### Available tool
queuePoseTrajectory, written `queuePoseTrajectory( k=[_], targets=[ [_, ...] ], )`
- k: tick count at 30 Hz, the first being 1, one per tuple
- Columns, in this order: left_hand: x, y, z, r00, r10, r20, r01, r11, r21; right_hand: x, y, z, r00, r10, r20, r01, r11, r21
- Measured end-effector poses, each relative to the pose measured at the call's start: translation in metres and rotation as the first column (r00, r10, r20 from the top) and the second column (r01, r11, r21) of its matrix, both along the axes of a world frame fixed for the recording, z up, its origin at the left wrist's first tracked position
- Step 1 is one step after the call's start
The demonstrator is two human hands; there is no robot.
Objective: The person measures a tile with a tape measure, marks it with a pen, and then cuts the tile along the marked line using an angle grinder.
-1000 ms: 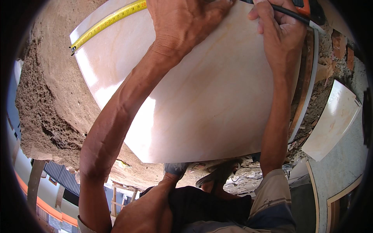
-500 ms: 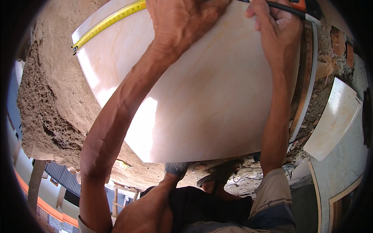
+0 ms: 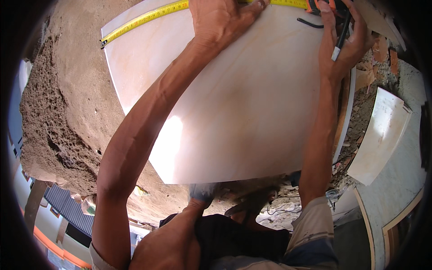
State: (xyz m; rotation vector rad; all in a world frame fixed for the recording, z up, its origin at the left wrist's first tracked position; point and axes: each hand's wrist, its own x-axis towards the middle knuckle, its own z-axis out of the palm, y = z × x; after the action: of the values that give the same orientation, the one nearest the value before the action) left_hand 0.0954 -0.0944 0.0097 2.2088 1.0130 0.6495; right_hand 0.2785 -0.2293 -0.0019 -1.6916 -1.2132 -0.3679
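A large glossy cream tile [image 3: 243, 103] with faint tan veins lies below my arms. Along its far edge runs a yellow tape measure blade [image 3: 148, 18], its hooked end at the tile's left corner. My left hand [image 3: 216, 20] lies over the blade with its thumb stretched to the right; its other fingertips are partly cut off by the upper edge. At the far right corner my right hand [image 3: 344, 42] grips the orange and black tape measure case [image 3: 313, 6]. A black marker [image 3: 343, 36] with a pale end is tucked between that hand's fingers. A black strap [image 3: 310, 23] rests on the tile.
Rough sandy ground [image 3: 72, 90] borders the tile at left. A narrow cut tile strip [image 3: 378, 139] lies at right, near broken brick pieces [image 3: 380, 49]. My feet [image 3: 202, 193] stand by the near edge. Cables [image 3: 281, 198] lie among rubble.
The tile and tape appear shifted right and up in view. My right hand has moved right, onto the case, and the marker has turned from lying across the tile to pointing toward me.
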Motion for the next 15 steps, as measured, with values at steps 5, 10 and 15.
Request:
queuePoseTrajectory(
  k=[5,10,15],
  targets=[
    [-0.005,0.001,0.000,0.998,-0.032,0.063,0.030,0.999,0.037,0.041,-0.006,0.041,0.864,0.182,-0.470,-0.349,0.889,-0.298],
    [-0.011,-0.002,0.033,1.000,-0.007,0.030,0.010,0.995,-0.098,0.054,-0.022,0.062,0.944,0.164,-0.285,-0.271,0.879,-0.392],
    [-0.075,-0.091,0.056,0.999,-0.035,-0.013,0.036,0.999,0.041,0.037,-0.107,0.096,0.917,0.291,-0.272,-0.392,0.786,-0.479]
  ],
)
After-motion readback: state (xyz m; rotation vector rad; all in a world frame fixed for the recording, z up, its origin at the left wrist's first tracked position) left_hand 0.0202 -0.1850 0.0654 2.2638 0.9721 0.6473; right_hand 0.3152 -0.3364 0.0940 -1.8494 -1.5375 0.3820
